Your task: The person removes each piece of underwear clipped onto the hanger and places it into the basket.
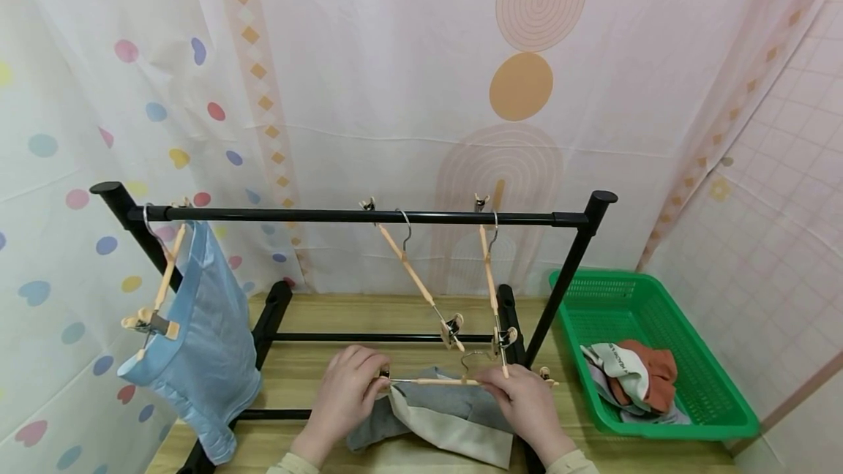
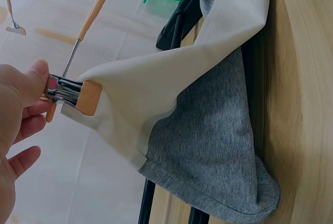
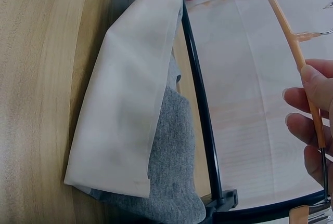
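Between my hands is a pants hanger [image 1: 441, 382] with a light wooden-coloured bar and metal clips. My left hand [image 1: 349, 393] pinches the handles of its left clip [image 2: 89, 98], whose pad lies over a corner of a cream band. That band [image 1: 454, 434] belongs to a grey garment [image 2: 208, 130], which hangs down from this corner towards the wooden table. With my right hand [image 1: 527, 404] I grip the hanger bar near its other end. In the right wrist view the right clip [image 3: 299, 214] shows at the lower edge, apart from the cloth.
A black rack [image 1: 316, 216] stands over the table. Light blue pants [image 1: 204, 328] hang from a clip hanger at its left, and two bare clip hangers [image 1: 405, 262] hang further right. To the right, a green basket [image 1: 711, 379] contains folded clothes [image 1: 648, 375].
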